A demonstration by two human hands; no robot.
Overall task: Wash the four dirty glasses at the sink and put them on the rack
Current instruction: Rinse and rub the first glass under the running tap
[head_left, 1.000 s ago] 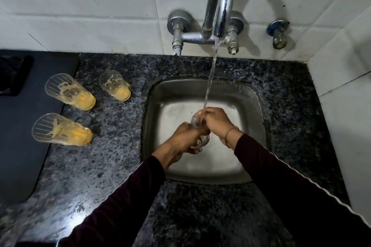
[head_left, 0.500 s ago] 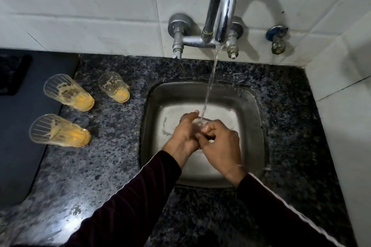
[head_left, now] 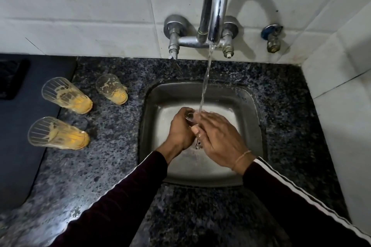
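Over the steel sink (head_left: 253, 106) I hold a clear glass (head_left: 190, 117) under the running water. My left hand (head_left: 180, 130) is wrapped around its side. My right hand (head_left: 218, 138) lies against the glass from the right, fingers over its rim, so most of the glass is hidden. Three dirty glasses with yellow residue stand on the counter to the left of the sink: one at the back (head_left: 112, 88), one further left (head_left: 66, 95), one nearer me (head_left: 57, 133).
The chrome tap (head_left: 215, 4) on the tiled wall pours a stream into the sink. A small valve (head_left: 272, 37) sticks out to the right of the tap. A dark mat (head_left: 18, 146) covers the speckled granite counter (head_left: 100, 166) at the far left. A tiled side wall (head_left: 345, 106) closes the right.
My right hand has slid from beside the glass to over its right side and rim, the wrist swinging right. The left hand keeps its grip. The three glasses on the counter have not moved.
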